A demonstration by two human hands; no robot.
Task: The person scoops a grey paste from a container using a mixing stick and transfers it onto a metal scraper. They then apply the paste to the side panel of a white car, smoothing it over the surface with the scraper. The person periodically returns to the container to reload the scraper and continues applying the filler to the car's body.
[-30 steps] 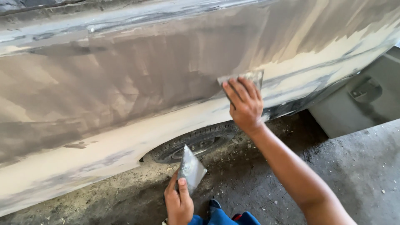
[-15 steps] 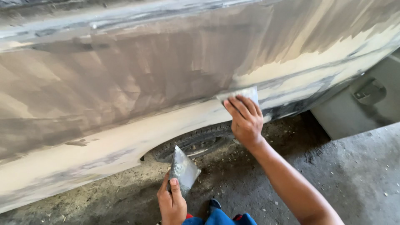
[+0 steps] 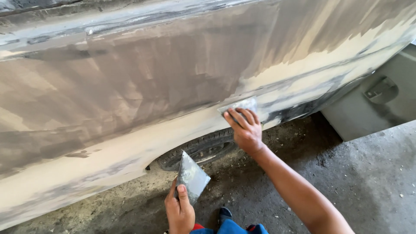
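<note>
A car body panel [image 3: 143,86] coated in grey-brown and cream filler fills most of the view. My right hand [image 3: 245,130] presses a flat metal spreader [image 3: 240,105] against the panel's lower edge, fingers spread over the blade. My left hand [image 3: 178,210] is low near my knees and grips a second metal spreader [image 3: 192,177], smeared with grey filler, by one corner. That blade points up toward the wheel arch and touches nothing.
A dark tyre [image 3: 199,149] shows under the wheel arch between my hands. Dirty concrete floor [image 3: 368,182] lies below. A grey car part with a handle recess [image 3: 381,93] stands at the right. Blue trousers and a shoe [image 3: 225,223] are at the bottom.
My right hand has slid the spreader down and left along the panel, from the mid height to its lower edge. My left hand with the second spreader has shifted slightly left.
</note>
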